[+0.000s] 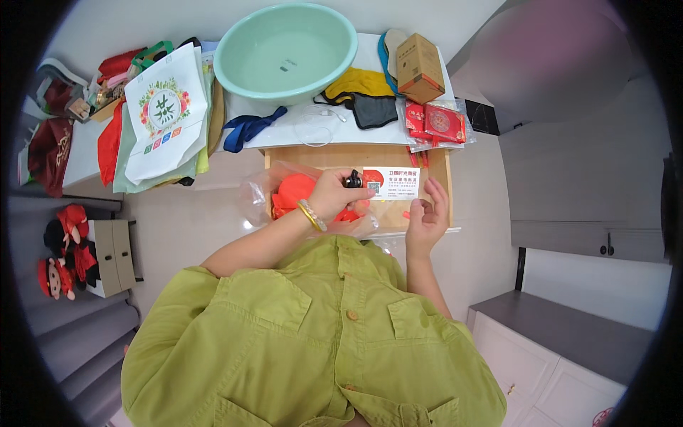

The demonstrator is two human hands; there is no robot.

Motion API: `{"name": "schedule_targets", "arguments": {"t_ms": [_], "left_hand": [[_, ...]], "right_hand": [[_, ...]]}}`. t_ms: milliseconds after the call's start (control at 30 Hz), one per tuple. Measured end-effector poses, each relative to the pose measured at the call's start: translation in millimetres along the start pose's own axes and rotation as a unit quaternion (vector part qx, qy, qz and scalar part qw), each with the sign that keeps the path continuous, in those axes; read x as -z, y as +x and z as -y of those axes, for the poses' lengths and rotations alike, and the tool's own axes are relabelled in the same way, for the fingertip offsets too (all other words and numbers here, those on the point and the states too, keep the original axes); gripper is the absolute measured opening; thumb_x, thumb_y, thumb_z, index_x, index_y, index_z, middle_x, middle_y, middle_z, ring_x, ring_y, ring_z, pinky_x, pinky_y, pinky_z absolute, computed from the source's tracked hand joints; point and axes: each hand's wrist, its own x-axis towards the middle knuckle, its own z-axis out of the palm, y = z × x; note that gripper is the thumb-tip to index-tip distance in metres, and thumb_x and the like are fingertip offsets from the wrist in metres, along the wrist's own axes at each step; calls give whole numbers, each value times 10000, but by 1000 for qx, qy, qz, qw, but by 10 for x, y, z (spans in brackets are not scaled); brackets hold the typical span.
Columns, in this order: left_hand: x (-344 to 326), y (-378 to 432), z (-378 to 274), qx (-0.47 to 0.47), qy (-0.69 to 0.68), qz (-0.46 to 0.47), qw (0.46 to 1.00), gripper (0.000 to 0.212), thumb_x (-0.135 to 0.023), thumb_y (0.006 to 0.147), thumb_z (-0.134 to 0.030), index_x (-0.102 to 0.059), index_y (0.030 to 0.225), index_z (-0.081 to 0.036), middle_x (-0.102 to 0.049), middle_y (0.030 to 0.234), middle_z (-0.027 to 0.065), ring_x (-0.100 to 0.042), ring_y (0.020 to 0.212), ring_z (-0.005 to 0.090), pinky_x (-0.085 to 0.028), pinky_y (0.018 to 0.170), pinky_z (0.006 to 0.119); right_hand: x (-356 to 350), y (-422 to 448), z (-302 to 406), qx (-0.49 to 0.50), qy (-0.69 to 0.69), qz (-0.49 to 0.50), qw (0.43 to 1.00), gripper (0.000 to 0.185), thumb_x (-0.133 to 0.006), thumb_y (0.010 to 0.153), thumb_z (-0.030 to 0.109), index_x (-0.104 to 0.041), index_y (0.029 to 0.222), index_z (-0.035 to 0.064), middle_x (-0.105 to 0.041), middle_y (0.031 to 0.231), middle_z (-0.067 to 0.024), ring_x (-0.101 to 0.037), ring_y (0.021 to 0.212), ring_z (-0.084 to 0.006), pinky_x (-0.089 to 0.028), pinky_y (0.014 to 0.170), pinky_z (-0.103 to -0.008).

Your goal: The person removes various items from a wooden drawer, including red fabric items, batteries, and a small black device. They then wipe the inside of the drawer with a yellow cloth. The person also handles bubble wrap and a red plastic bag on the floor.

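Note:
My left hand [332, 193] holds a white and red printed card [403, 184] by its left end, thumb on top. A small black object [352, 180] is in the same hand, between the fingers; its kind is hard to tell. The card bears writing and a printed code. My right hand [430, 220] is beside the card's right end with its fingers apart and holds nothing; whether a fingertip touches the card is unclear. Below both hands is a pulled-out wooden drawer [320, 155]. In its left part lies a clear plastic bag [256, 195] with red items [293, 193].
On the white tabletop [277, 133] stand a green basin [285, 53], a cardboard box [420, 69] and printed bags [165, 115]. A blue ribbon [253, 128], a white cable [315, 125], yellow and grey cloth [368, 99] and red packets [443, 124] lie nearer the drawer.

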Motion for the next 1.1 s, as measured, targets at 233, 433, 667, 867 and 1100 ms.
{"name": "schedule_targets", "arguments": {"t_ms": [233,433,667,867,1100], "left_hand": [[219,-221,-204,-12,38,21,999,140,-694,670,-9,-566,723,-19,-524,605,1,-409,445,43,-294,391,185],[333,-278,-278,-20,55,33,998,141,-688,671,6,-559,724,-13,-516,594,-1,-407,440,42,-290,386,182],[359,-240,-209,-12,75,46,996,137,-681,685,-5,-584,781,6,-540,620,1,-406,441,34,-298,392,173],[323,-173,-144,21,91,34,995,154,-622,773,-92,-591,884,10,-617,749,47,-421,481,26,-328,418,155],[307,-6,-82,54,78,13,995,196,-631,770,-129,-582,905,4,-597,713,48,-438,475,48,-352,439,169]], "right_hand": [[-182,-147,306,-151,116,-16,982,213,-600,770,36,-557,966,-32,-565,764,-33,-513,637,-66,-420,552,-171],[-318,-256,441,-141,123,-46,981,160,-611,759,22,-571,906,-28,-554,717,-27,-480,587,-54,-397,522,-167],[-343,-348,421,-115,132,-50,983,185,-599,758,-4,-519,924,-14,-540,721,-20,-475,590,-55,-390,528,-163],[498,-791,-492,-336,256,-238,875,264,-587,754,-5,-467,989,13,-546,786,-44,-518,648,-101,-407,528,-191],[1886,-2175,-1988,-489,193,-534,662,212,-535,747,-40,-491,950,-2,-565,782,-95,-568,650,-170,-461,530,-233]]}}
